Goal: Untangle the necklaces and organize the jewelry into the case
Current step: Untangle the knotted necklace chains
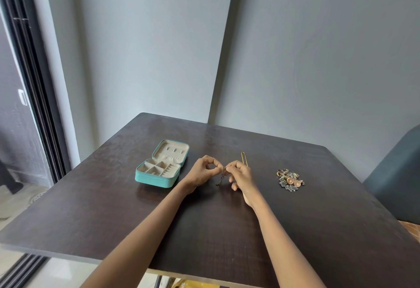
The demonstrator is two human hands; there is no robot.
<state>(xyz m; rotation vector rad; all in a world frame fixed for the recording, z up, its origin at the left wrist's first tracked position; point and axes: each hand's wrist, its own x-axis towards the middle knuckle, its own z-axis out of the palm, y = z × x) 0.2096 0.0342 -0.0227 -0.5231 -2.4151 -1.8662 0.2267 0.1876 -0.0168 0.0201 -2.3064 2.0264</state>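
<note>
Two forearms reach up from the bottom of the frame and meet at centre, where the left hand [203,169] and right hand [241,175] both pinch a small chain [222,175] between thumb and fingertips, other fingers loosely curled; a short dark tail of it dangles between them, just above the surface [227,231]. Behind the right hand, a gold loop [243,157] pokes up, seemingly another necklace, its lower end hidden by the hand. Left of centre sits the teal case [160,169], lid open and laid back, its cream compartments looking bare from here. Off at the right, well apart, lies the pile [289,179] of rings, earrings and bits, still to be sorted. The danger now, I'd say: tug too hard and a knot cinches tighter or a fine link snaps; loosen the pinch and the chain drops and bunches up again. Whether a knot remains is too small to tell. As for the room, dark wood-grain surface with rounded corners, plain grey walls behind, a dark-framed sliding door at far left, a blue-grey seat at the right edge.
</note>
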